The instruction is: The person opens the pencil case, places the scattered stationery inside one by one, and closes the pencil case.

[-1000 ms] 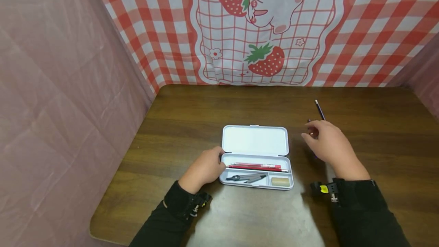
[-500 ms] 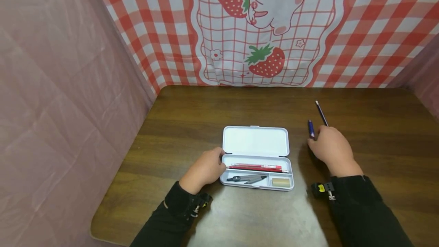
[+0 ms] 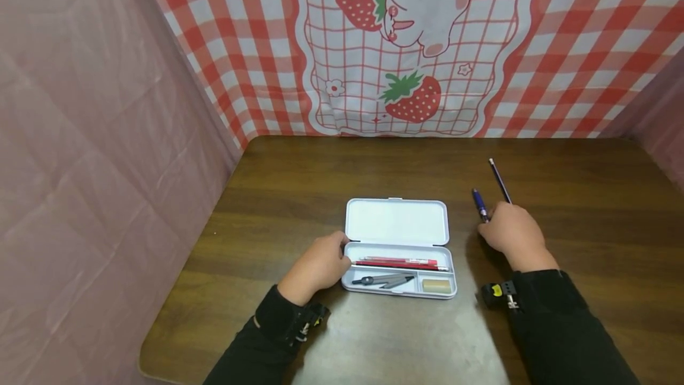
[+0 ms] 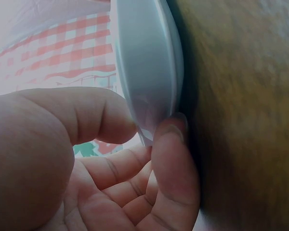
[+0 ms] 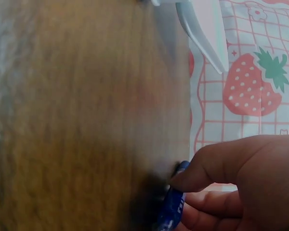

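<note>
A white pencil case lies with its lid raised at the middle of the table. My left hand holds its left end, with thumb and fingers on the rim, as the left wrist view shows close up. Inside are red pencils, a grey compass and a beige eraser. To the right of the case, my right hand pinches a blue pen low over the table. The pen's lower part is hidden by the hand in the head view.
A dark pencil with a white end lies just beyond my right hand, its near end hidden. The wooden table meets a red checked cloth at its back edge. Pink fabric hangs on the left.
My right hand has come down onto the blue pen and pinches it. The pen's far end has swung slightly left. My left hand has stayed on the case.
</note>
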